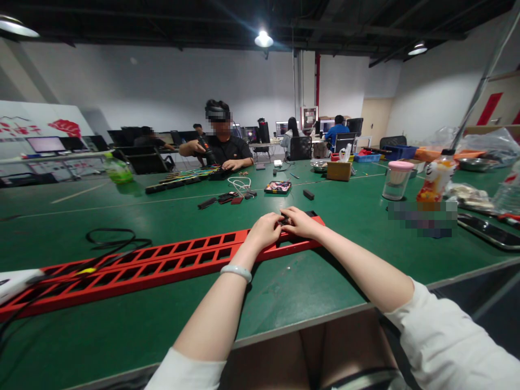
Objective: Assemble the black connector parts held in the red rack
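Note:
A long red metal strip [162, 265] with rows of rectangular slots lies across the green table [284, 292], from near left to middle. My left hand [266, 230] and my right hand [298, 222] meet at its far right end, fingers curled around a small dark part [284, 220] seated on the strip. The part is mostly hidden by my fingers. A pale bracelet sits on my left wrist.
A black cable [109, 238] loops left of the strip. Small dark parts [227, 199], a white cord and a tray [278, 187] lie further back. A person [221, 146] across the table holds a tool. A jar [396, 181], a bottle [436, 181] and bags stand at right.

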The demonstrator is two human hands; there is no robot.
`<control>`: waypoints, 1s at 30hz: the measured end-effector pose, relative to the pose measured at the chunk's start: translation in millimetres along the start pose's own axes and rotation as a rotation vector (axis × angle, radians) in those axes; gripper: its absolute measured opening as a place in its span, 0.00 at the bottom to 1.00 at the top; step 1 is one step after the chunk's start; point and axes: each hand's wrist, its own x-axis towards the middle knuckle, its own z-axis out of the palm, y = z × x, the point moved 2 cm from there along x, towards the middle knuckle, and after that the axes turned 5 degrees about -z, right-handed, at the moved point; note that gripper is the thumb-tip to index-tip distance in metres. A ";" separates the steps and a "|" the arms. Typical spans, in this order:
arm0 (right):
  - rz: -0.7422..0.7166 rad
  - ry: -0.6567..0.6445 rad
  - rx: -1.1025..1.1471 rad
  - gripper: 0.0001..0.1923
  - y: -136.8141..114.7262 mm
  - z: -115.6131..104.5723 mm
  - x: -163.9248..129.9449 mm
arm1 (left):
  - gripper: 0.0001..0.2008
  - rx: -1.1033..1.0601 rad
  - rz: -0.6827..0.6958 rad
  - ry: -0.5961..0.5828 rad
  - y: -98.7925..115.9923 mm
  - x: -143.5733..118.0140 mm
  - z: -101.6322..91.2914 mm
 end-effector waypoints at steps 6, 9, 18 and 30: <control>0.005 0.008 -0.011 0.17 -1.1 -2.4 1.4 | 0.14 -0.016 0.045 0.011 -0.8 -0.3 0.2; 0.046 0.033 -0.010 0.14 -0.5 -4.2 2.0 | 0.14 -0.026 0.037 0.002 1.0 -0.5 -0.6; 0.135 0.063 0.043 0.15 -0.5 -7.6 1.1 | 0.17 -0.036 0.025 0.004 2.2 -0.5 -0.3; 0.133 0.075 0.021 0.16 1.7 -6.5 1.0 | 0.20 -0.001 0.055 0.016 0.7 -1.5 1.6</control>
